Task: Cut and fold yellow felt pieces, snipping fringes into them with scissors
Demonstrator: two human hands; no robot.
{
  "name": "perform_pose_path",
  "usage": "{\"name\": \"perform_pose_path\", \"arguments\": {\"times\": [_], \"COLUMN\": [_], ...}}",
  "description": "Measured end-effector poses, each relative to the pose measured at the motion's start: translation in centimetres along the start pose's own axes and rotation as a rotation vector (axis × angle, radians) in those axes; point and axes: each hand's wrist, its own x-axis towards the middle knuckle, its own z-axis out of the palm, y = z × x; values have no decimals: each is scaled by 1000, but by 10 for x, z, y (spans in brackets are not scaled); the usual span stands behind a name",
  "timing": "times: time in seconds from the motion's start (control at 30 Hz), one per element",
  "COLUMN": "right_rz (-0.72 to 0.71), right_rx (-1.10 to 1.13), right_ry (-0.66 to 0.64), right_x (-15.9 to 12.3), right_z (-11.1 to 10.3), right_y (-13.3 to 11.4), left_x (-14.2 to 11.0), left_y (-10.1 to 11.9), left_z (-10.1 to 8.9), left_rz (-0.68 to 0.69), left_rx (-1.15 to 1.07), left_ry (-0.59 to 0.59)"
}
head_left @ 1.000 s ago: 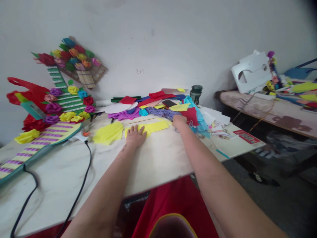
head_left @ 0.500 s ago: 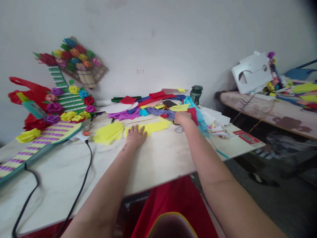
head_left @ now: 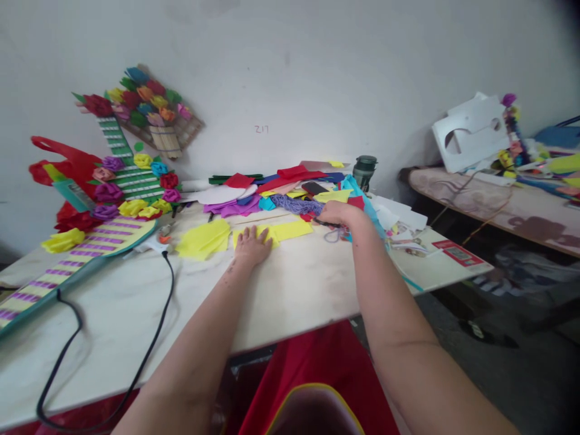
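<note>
My left hand (head_left: 252,244) lies flat with its fingers spread on a strip of yellow crepe paper (head_left: 292,229), pressing it to the table. Left of it, more yellow paper sheets (head_left: 203,237) are fanned out. At the edge of the heap, my right hand (head_left: 338,212) is closed around a slim black tool (head_left: 327,223), whose kind the fingers mostly hide. Touching or close behind that hand is a bundle of purple yarn (head_left: 290,204), with a loose loop in front. Red and turquoise paper (head_left: 365,205) lies beside the same hand.
A phone-like dark object (head_left: 312,188) rests on the coloured paper pile. Behind stands a dark green bottle (head_left: 365,171). At left are a flower-decorated guitar-shaped craft (head_left: 136,187), a glue bottle (head_left: 72,192) and a black cable (head_left: 170,284). Another table (head_left: 498,193) is at right.
My right hand has drawn slightly up from the table edge of the heap, and the black tool shows more under its fingers. My left hand stays on the yellow strip. The view has shifted slightly.
</note>
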Motion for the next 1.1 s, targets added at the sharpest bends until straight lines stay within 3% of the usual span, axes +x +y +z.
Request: {"name": "perform_pose_path", "arguments": {"times": [0.07,0.2,0.3,0.37,0.5,0.63,1.1], "right_rz": [-49,-197,-223,-259,-328,-299,-248], "right_rx": [126,594,750,718,409,257,254], "right_ry": [26,46,45,107,288,242,279], "right_x": [5,21,33,40,46,45,51], "right_z": [8,35,55,66,83,92,101], "right_y": [-7,-28,-49,-61,-73,-75,-70], "left_x": [0,0,-1,0,1,1,1], "left_y": [0,0,1,1,0,0,-1], "left_z": [0,0,0,1,3,4,4], "left_rz": [-2,-2,-5,-2,0,7,3], "left_rx": [1,12,10,5,2,7,-6], "left_ry": [5,2,-4,1,13,17,23]}}
